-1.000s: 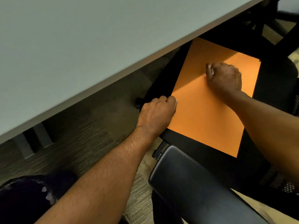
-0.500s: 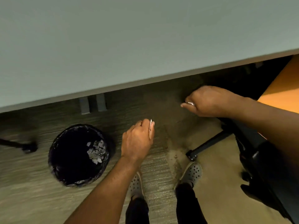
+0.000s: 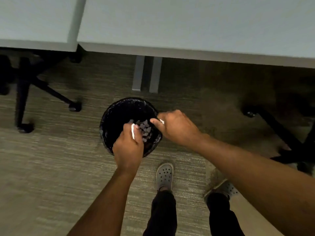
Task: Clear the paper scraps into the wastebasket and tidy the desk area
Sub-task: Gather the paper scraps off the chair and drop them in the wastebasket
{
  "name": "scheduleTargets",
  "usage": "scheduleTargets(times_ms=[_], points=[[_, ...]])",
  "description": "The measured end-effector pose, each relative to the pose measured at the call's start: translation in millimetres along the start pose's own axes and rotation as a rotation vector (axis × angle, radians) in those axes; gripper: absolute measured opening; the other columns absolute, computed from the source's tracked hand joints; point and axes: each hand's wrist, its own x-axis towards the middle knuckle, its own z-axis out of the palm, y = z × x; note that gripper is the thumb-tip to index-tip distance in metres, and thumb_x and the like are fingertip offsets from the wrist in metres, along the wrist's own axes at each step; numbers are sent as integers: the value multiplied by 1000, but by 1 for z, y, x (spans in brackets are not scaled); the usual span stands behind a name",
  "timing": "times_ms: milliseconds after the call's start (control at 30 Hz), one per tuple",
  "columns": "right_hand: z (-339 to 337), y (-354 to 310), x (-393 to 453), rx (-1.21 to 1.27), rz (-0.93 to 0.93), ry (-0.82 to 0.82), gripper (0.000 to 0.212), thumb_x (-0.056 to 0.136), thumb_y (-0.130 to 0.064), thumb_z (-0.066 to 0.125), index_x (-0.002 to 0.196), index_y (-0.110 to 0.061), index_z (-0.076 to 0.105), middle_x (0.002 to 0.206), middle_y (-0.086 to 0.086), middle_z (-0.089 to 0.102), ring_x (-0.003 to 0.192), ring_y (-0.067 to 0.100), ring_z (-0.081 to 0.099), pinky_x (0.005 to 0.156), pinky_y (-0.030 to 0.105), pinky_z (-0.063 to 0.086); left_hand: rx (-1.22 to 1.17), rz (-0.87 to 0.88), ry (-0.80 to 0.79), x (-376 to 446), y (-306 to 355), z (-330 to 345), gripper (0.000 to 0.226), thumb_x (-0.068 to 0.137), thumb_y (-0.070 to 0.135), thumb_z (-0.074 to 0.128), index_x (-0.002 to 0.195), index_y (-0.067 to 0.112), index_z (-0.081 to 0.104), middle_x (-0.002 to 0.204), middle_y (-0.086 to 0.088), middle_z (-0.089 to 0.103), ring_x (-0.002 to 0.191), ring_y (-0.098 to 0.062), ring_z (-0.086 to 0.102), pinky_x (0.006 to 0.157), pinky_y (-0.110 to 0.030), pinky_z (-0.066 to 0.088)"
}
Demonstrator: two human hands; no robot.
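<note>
A round black wastebasket (image 3: 112, 120) with a dark liner stands on the carpet below the desk edge. Several pale paper scraps (image 3: 144, 129) lie in its bottom. My left hand (image 3: 127, 147) hovers over the near rim, closed on a white paper scrap (image 3: 133, 132) that sticks out between thumb and finger. My right hand (image 3: 177, 128) reaches over the right rim, fingers pinched on another small white scrap (image 3: 162, 121). Both hands are above the basket's opening.
The grey desk top (image 3: 187, 24) fills the top of the view, with its metal leg (image 3: 146, 74) just behind the basket. Black chair bases with castors stand at the left (image 3: 34, 86) and right (image 3: 276, 130). My feet in grey clogs (image 3: 164, 174) are on the carpet.
My view swung from the orange sheet on the chair to the floor. Both hands carried their scraps leftward and now hang over the wastebasket, which sits centred in view.
</note>
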Motion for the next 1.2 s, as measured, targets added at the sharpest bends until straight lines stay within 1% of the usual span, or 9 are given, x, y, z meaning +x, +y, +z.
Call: scheduleTargets(times_ms=[167, 267, 333, 400, 467, 533, 700, 967, 1200], points=[[62, -35, 33, 236, 108, 341, 44, 101, -43, 43, 64, -18, 44, 56, -8, 43, 48, 9, 44, 47, 26, 29, -63, -121, 109, 10, -31, -6, 37, 101, 34, 33, 106, 7, 58, 80, -11, 68, 64, -30, 61, 56, -27, 34], [95, -43, 52, 331, 233, 403, 42, 97, -47, 46, 68, -17, 50, 60, -9, 51, 54, 4, 50, 48, 22, 31, -59, -169, 121, 17, -45, -2, 33, 101, 31, 35, 101, 7, 58, 81, -8, 65, 67, -26, 58, 55, -30, 37], [112, -45, 63, 383, 298, 368, 38, 96, -49, 47, 76, -18, 55, 73, -5, 61, 68, 10, 59, 56, 23, 36, -61, -210, 70, 22, -55, 5, 39, 101, 35, 32, 108, 7, 59, 97, -11, 66, 80, -29, 60, 62, -33, 40], [124, -42, 71, 421, 350, 223, 41, 96, -53, 43, 103, -17, 61, 104, 6, 67, 100, 23, 62, 76, 28, 43, -25, -255, -31, 27, -62, 12, 47, 102, 39, 28, 124, 9, 56, 119, -16, 61, 100, -32, 59, 73, -34, 40], [131, -37, 73, 354, 396, 23, 58, 96, -58, 34, 140, -21, 42, 143, 12, 47, 131, 33, 41, 103, 46, 37, 76, -293, -166, 27, -67, 19, 52, 103, 41, 25, 143, 12, 41, 145, -17, 44, 126, -33, 47, 93, -43, 39], [137, -32, 66, 222, 382, -58, 63, 97, -59, 28, 150, -27, 22, 159, 7, 22, 143, 34, 18, 112, 58, 22, 186, -292, -264, 22, -73, 25, 57, 103, 44, 20, 152, 16, 26, 159, -13, 22, 144, -31, 24, 112, -52, 23], [151, -25, 39, 83, 305, -82, 61, 99, -57, 24, 152, -27, 18, 161, 3, 15, 147, 28, 8, 115, 53, 9, 226, -235, -324, -2, -90, 27, 60, 101, 45, 12, 155, 18, 15, 163, -6, 6, 149, -24, 4, 119, -48, 6], [134, -24, 25, 69, 268, -61, 60, 100, -56, 25, 150, -23, 27, 159, 6, 22, 147, 26, 12, 117, 49, 10, 208, -211, -353, -15, -77, 20, 59, 103, 44, 14, 154, 15, 17, 163, -6, 6, 149, -23, 3, 120, -44, 4], [75, -10, -10, -8, 279, 27, 59, 100, -54, 30, 145, -18, 38, 151, 9, 37, 141, 28, 25, 115, 47, 19, 76, -109, -326, -12, -13, 18, 59, 103, 42, 20, 149, 9, 32, 160, -11, 20, 148, -27, 14, 118, -48, 16]])
